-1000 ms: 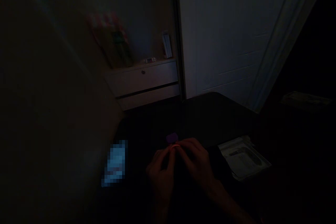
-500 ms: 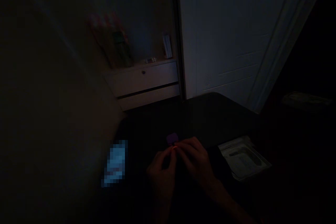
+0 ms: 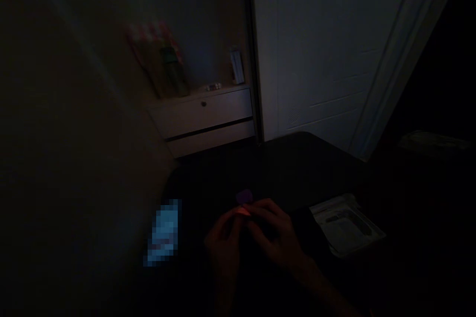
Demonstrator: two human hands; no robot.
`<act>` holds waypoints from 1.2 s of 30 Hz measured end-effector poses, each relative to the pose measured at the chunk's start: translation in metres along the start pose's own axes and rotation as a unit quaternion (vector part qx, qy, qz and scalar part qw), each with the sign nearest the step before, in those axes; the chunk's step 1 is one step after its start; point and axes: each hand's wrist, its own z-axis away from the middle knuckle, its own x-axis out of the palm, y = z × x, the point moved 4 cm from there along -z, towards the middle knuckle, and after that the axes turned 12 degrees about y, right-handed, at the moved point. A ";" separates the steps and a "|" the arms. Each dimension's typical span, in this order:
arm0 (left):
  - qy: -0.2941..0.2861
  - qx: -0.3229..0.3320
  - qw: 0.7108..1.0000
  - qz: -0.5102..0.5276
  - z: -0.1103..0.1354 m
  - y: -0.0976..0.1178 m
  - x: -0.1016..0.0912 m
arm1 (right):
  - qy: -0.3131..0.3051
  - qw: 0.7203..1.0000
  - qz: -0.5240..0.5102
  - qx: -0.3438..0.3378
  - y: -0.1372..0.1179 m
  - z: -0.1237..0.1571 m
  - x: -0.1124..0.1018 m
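In the dim light, my left hand (image 3: 224,237) and my right hand (image 3: 277,233) meet over the dark table. The fingertips of both are pinched around a small thing glowing red-orange (image 3: 243,211); its kind is too dark and small to make out. Just beyond the fingertips lies a small purple flat piece (image 3: 244,196) with rounded edges. Whether it touches the fingers I cannot tell.
A pale packet (image 3: 347,225) lies to the right of my hands. On the left a bright bluish patch (image 3: 163,233) is blurred into blocks. Behind the black table (image 3: 297,163) stand a drawer unit (image 3: 223,109) with a green bottle (image 3: 173,67), and a white door (image 3: 316,49).
My left fingers have shifted slightly left and the grip has changed. More of the glowing thing shows between the fingertips. The purple piece stays in place.
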 end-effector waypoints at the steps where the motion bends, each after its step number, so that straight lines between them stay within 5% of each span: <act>1: 0.001 -0.006 1.000 0.007 -0.001 0.001 -0.001 | -0.004 1.000 -0.006 -0.004 -0.003 -0.001 -0.001; 8: -0.048 0.014 0.998 0.043 -0.003 0.007 -0.005 | -0.008 0.994 -0.088 0.072 -0.010 -0.009 -0.004; 18: -0.062 0.040 0.997 0.030 -0.008 0.005 -0.014 | -0.096 0.980 -0.133 0.113 -0.013 -0.012 -0.005; 30: -0.062 -0.026 0.996 0.054 -0.006 0.013 -0.010 | -0.096 0.952 -0.155 0.246 0.008 -0.006 0.003; 36: -0.053 -0.114 0.989 0.079 -0.004 -0.007 -0.006 | -0.095 0.964 -0.135 0.209 0.005 -0.004 0.005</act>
